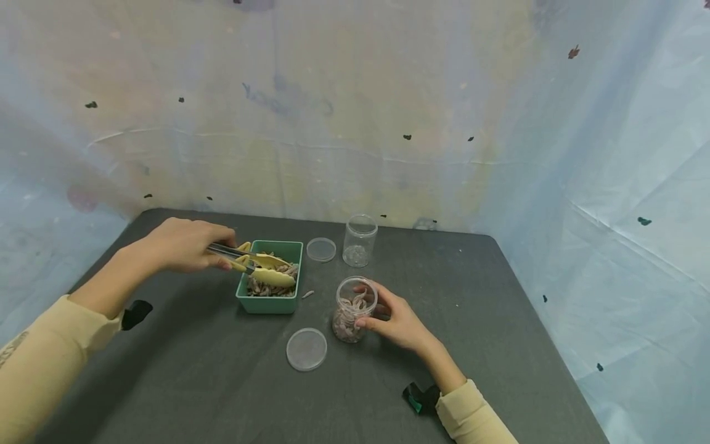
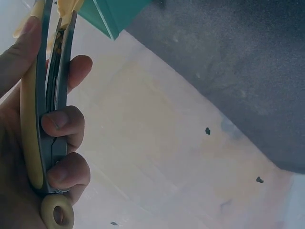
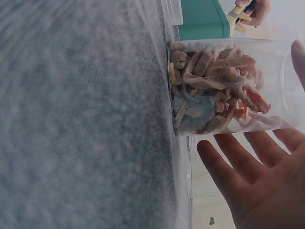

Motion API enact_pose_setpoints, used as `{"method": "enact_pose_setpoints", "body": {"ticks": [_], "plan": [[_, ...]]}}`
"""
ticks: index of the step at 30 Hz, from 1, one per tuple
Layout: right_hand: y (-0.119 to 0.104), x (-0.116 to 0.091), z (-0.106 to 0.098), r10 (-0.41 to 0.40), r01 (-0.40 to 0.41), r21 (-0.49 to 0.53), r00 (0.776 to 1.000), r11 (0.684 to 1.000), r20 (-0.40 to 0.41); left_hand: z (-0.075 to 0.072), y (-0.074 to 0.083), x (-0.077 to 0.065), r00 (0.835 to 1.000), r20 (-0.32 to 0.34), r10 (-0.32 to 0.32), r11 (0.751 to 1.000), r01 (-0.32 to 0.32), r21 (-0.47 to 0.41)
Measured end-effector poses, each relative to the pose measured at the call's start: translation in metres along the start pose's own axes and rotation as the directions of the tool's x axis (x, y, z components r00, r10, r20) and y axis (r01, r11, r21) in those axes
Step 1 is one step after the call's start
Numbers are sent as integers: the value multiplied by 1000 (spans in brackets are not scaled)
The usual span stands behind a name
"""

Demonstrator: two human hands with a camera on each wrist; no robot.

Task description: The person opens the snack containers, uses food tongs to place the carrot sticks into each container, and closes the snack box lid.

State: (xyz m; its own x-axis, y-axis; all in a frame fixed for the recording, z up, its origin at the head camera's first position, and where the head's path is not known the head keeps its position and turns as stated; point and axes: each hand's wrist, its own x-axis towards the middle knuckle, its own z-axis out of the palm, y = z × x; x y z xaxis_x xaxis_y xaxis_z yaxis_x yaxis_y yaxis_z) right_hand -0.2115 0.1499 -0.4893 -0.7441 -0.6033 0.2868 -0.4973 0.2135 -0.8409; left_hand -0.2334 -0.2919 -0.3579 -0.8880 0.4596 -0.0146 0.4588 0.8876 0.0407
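Observation:
My left hand grips yellow-and-metal tongs, its fingers curled round their handles. The yellow tong heads reach over the green bin, which holds many small brownish, dried-looking strips. My right hand holds a clear jar near its top, thumb on the near side and fingers round the far side. The jar stands upright on the table, more than half full of the same strips; a few longer ones rise towards its open mouth.
A second clear jar stands open behind the held one. One clear lid lies beside the bin, another lid nearer the front. A loose strip lies on the dark table. Pale plastic sheeting hangs behind.

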Motion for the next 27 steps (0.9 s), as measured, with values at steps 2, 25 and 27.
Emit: {"method": "enact_pose_setpoints", "body": {"ticks": [2,25,27], "plan": [[0,0,0,2,-2,-2,1000,1000,0,0,-2,-2,1000,-6,-10,1000,10,-10],[2,-1,1,9,-9,-1,1000,1000,-2,10,-16,-23,993,-28,-115,985,110,-132],[1,0,1,7,-7,0,1000,1000,-2,9,-18,-24,992,-26,-122,983,118,-138]]}}
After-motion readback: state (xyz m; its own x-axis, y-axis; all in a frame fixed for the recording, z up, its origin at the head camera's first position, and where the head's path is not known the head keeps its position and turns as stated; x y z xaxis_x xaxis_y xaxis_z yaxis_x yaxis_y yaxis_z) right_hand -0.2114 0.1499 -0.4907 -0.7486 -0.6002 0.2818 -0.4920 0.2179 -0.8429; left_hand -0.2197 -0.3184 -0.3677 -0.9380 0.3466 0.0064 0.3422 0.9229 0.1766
